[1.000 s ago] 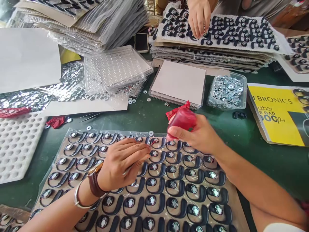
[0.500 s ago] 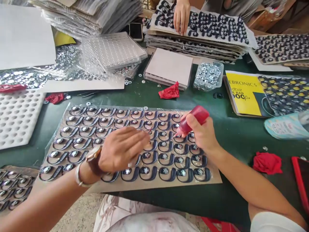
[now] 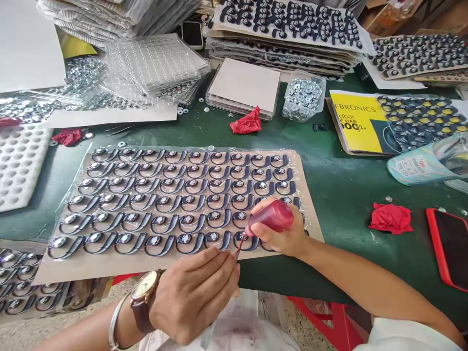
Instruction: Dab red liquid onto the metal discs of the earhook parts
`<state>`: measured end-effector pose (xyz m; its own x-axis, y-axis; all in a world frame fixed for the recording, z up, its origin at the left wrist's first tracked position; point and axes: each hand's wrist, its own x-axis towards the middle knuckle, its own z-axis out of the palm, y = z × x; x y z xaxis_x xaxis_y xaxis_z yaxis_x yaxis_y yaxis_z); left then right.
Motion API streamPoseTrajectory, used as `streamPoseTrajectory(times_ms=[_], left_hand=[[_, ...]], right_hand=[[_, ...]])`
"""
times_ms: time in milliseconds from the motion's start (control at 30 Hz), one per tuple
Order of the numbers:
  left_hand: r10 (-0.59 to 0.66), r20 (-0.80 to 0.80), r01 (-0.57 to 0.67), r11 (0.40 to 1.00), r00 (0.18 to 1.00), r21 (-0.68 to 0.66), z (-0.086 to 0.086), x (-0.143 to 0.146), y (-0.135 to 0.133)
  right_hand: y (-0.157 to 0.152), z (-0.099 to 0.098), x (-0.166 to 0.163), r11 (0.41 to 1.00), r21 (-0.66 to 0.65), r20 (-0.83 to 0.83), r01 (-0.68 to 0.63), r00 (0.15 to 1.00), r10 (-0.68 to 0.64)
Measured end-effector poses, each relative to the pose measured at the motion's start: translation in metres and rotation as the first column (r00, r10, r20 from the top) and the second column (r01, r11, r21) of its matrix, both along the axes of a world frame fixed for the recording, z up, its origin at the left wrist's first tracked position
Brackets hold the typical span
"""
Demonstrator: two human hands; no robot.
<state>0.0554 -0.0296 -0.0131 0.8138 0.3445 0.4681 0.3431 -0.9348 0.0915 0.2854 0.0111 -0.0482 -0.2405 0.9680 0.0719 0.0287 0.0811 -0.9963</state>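
Head view. The only writing that reads clearly is on the yellow carton at the right rear of the green counter: black letters "EBRONICS" with "dbar" beneath, both cut off at the left. A pale blue packet just in front of it carries a small label too blurred to read. The dial of the wristwatch shows no legible marking.

The right hand is closed around a small red bottle, which lies tilted with its mouth down and to the left. It rests over the near right corner of the cardboard sheet. The left hand has its fingers pressed together, pinching a thin stick whose red tip sits at the bottle's mouth. This hand hangs in front of the counter's front edge, off the surface.

The sheet holds rows of black ear hooks, each with a metal disc, under clear film. Its near edge juts past the counter's front edge at the left.

Bare green surface lies to the right of the sheet, up to a red rag and a red-cased phone. A narrower strip runs behind the sheet, broken by a second red rag and loose washers. Beyond that, a clear tub of washers, a white card stack and clear blister trays crowd the back. A white foam tray closes in the left side.
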Motion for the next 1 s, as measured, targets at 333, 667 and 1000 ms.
streamPoseTrajectory(times_ms=[333,667,1000], left_hand=[[0.018,-0.034,-0.018,1.0,0.999,-0.009,-0.002,0.003,-0.008],[0.021,-0.006,-0.021,0.999,1.0,-0.039,-0.006,0.0,-0.008],[0.004,-0.023,-0.006,0.997,1.0,-0.081,-0.001,0.0,-0.005]], right_hand=[[0.002,0.009,-0.001,0.992,0.121,0.132,-0.027,0.991,0.011],[0.001,0.005,0.0,0.996,0.087,0.099,0.022,0.995,-0.031],[0.004,0.011,-0.001,0.993,0.067,0.145,0.096,0.984,-0.105]])
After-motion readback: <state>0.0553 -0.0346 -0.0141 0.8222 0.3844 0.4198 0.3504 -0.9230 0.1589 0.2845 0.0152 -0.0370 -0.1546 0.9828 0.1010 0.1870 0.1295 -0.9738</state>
